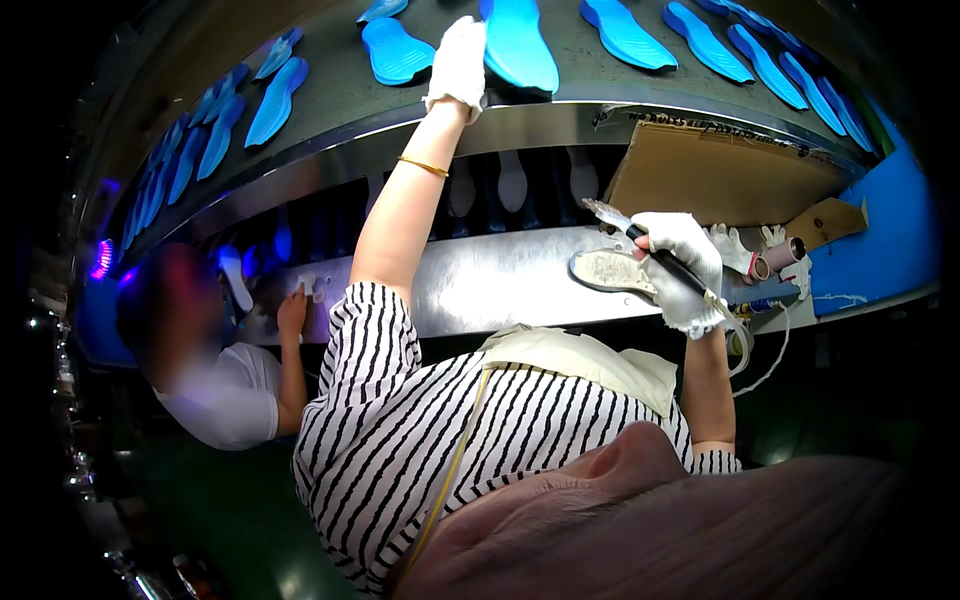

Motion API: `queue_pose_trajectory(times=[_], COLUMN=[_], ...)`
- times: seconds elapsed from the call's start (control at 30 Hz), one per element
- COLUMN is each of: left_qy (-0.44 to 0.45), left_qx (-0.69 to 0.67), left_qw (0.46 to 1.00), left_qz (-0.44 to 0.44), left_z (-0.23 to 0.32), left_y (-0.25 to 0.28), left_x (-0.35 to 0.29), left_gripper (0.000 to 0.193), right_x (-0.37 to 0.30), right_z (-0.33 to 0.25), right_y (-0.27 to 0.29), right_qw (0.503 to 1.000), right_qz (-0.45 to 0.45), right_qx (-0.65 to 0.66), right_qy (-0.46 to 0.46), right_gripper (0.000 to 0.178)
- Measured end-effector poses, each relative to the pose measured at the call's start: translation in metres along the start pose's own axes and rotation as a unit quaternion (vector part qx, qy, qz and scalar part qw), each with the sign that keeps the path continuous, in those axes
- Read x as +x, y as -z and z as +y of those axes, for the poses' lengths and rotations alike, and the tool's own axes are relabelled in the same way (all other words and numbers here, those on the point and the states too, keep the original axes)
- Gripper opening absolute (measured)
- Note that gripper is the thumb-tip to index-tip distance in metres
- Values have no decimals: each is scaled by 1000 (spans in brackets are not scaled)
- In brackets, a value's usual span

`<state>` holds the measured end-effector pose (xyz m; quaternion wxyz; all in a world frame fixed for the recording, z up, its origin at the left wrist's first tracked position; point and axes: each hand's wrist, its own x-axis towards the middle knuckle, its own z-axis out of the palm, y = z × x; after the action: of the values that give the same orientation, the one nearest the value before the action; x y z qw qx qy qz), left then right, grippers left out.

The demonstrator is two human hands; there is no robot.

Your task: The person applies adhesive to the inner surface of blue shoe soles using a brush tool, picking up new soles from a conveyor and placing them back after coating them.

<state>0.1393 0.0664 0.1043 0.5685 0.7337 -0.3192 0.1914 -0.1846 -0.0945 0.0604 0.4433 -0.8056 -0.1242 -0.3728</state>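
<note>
Stretched far forward, my left hand [459, 66] wears a white glove and is closed at the left edge of a bright blue shoe sole [521, 48], on the dark conveyor belt; the fingertips are partly hidden. My right hand [686, 262], in a white glove with some fingertips bare, grips a brush [662, 253] with a black handle. Its bristles point up and left, and a pale tube trails from the handle's end. Beneath the brush, a shoe sole with a whitish surface [606, 270] lies on the metal bench [490, 275], close to my right hand.
Several more blue soles [628, 36] lie along the belt [330, 95]. A cardboard sheet [715, 175] leans behind the bench. Spare gloves [733, 248] and a thread cone [790, 251] sit at right. A co-worker [225, 390] reaches onto the bench at left. Dark-backed soles [511, 181] stand below the belt.
</note>
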Motion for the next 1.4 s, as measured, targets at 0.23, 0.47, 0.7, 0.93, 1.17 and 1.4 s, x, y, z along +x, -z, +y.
queue_pose_trajectory(times=[0.23,0.47,0.7,0.93,1.17,1.4], left_qy=[-301,-135,-110,6,334,410], left_qx=[462,344,-117,-544,-672,-674], left_qw=[834,921,979,830,645,595], left_qz=[-14,-123,122,-123,-143,-149], left_z=[5,-6,73,96,65,67], left_y=[40,90,149,118,40,3], left_x=[-3,-14,-65,-92,-208,-227], left_gripper=[48,26,18,56,78,82], right_x=[-18,-17,-7,-18,-8,1], right_z=[-3,2,9,38,21,28], right_y=[-2,-16,-25,-16,-30,-30], right_qw=[997,994,992,991,925,971], right_qz=[19,2,13,-2,-33,-12], right_qx=[2,52,59,79,308,203], right_qy=[-81,-98,-111,-108,-219,-128], right_gripper=[20,23,22,18,19,17])
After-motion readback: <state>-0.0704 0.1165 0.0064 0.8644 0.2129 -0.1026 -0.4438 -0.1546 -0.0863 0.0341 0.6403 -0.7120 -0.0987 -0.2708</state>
